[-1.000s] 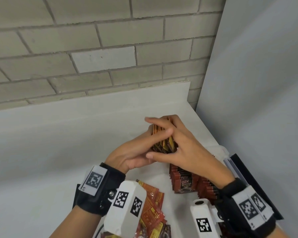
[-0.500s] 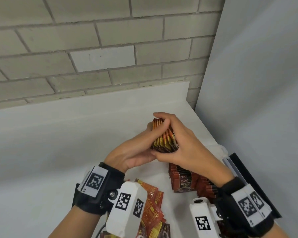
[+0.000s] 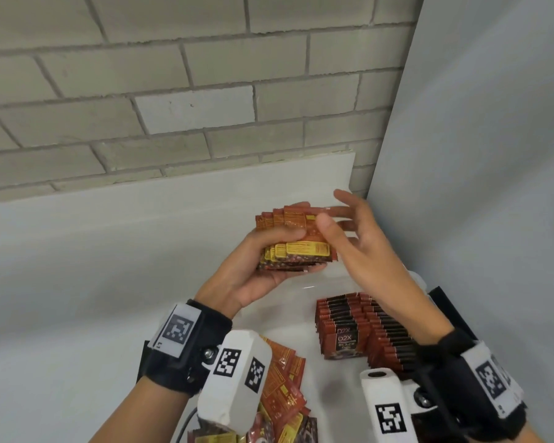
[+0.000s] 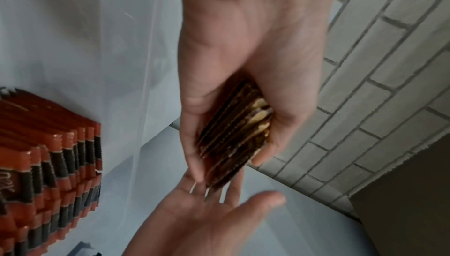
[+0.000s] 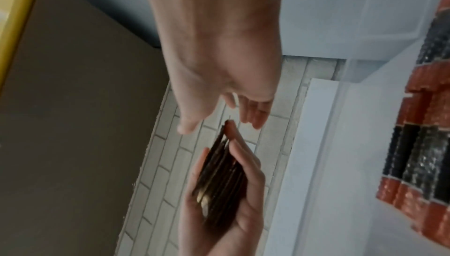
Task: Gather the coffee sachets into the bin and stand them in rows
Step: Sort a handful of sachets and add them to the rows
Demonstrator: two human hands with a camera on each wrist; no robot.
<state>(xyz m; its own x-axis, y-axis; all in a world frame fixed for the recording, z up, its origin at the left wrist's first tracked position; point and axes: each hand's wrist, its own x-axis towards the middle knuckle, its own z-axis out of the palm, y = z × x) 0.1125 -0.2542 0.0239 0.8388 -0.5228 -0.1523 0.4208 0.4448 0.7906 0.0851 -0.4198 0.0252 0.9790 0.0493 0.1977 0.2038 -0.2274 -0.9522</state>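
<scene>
Red-and-yellow sachet stack (image 3: pixel 290 241) gripped in left hand (image 3: pixel 263 260), thumb across the front face, fingers curled under the lower edge; raised above the table (image 3: pixel 77 298). Right hand (image 3: pixel 359 247) just beside the stack's right end, fingers spread and straight, holding nothing; contact with the stack not clear. Standing rows of sachets (image 3: pixel 365 330) in clear bin (image 3: pixel 421 279), below right hand. Loose sachets (image 3: pixel 282 391) heaped near left wrist.
</scene>
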